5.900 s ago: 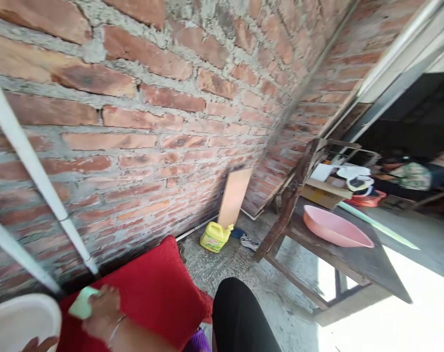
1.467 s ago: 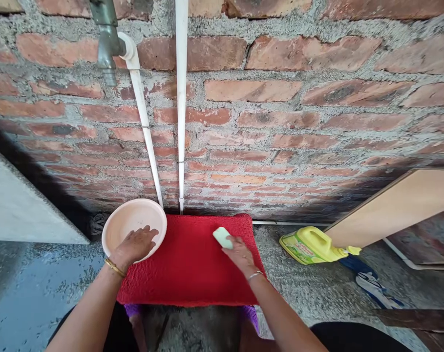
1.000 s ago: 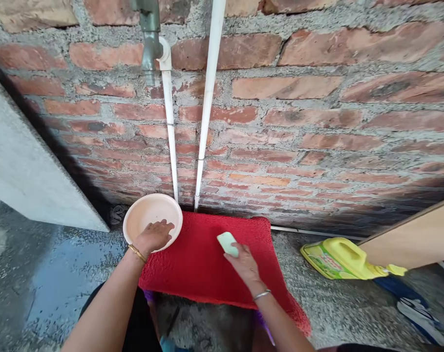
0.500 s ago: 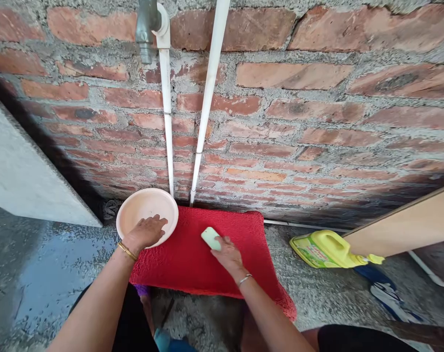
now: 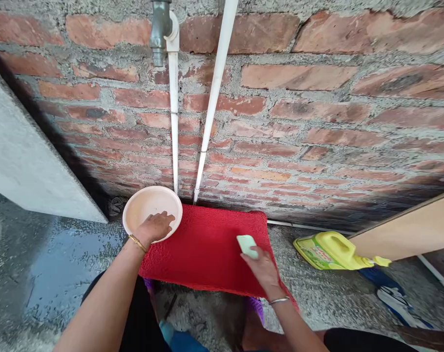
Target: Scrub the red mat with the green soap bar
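Note:
A red, textured cloth (image 5: 210, 244) lies spread below the brick wall, its near edge hanging toward my legs. My right hand (image 5: 264, 269) is closed around a pale green rounded block (image 5: 246, 244) over the cloth's right part. The frames do not show whether the block is soap or a brush. A pale pink basin (image 5: 134, 205) stands at the cloth's left end. My left hand (image 5: 156, 227) reaches over its near rim, fingers stretched out over the inside, holding nothing visible. What supports the cloth is mostly hidden.
A metal tap (image 5: 159, 36) and white pipes (image 5: 210, 105) run along the brick wall. To the right, a yellow detergent jug (image 5: 326, 250) lies on its side by a tan board (image 5: 408, 227). A grey slab (image 5: 31, 146) leans at the left above wet concrete (image 5: 68, 264).
My right hand has moved right along the cloth with the green block. My left hand remains over the basin. The whole view has shifted slightly.

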Available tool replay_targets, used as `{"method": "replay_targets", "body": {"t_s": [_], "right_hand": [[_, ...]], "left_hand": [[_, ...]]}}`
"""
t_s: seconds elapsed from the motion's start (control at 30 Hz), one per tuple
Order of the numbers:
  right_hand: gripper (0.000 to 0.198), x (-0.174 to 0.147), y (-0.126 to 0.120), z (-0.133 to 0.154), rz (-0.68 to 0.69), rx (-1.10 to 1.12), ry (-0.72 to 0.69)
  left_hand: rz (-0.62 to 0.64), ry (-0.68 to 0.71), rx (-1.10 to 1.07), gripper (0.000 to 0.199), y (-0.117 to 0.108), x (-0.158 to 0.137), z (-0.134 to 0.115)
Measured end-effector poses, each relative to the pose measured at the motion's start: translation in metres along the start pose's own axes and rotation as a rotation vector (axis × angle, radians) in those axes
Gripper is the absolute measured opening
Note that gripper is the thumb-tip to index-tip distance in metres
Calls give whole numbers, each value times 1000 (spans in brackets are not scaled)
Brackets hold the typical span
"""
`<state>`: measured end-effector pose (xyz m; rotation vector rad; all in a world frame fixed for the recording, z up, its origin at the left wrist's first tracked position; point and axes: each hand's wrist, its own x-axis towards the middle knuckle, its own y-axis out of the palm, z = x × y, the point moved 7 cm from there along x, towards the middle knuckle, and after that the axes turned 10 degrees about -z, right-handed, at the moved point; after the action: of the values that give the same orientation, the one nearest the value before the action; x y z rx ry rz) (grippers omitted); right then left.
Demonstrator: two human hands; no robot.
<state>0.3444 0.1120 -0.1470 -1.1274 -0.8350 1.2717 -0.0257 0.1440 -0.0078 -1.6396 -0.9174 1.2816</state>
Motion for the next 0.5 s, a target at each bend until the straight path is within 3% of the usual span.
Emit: {"method": "replay_targets", "body": {"t_s": [0.07, 0.17, 0.27, 0.37, 0.43, 0.5], "right_hand": [[38, -11, 19, 59, 30, 36, -59], [42, -39, 49, 162, 151, 66, -331], [42, -59, 71, 224, 254, 20, -477], [42, -57, 74, 225, 284, 1, -475], [44, -46, 61, 192, 239, 12, -391], [45, -33, 41, 140, 190, 6, -278]], "left_hand": [[-4, 6, 5, 44, 1, 1, 0], [-2, 12, 11, 43, 2, 0, 1], [5, 7, 10, 43, 3, -1, 3], [12, -1, 13, 44, 2, -4, 6], [17, 2, 13, 45, 1, -6, 6], [23, 11, 9, 46, -1, -8, 6]]}}
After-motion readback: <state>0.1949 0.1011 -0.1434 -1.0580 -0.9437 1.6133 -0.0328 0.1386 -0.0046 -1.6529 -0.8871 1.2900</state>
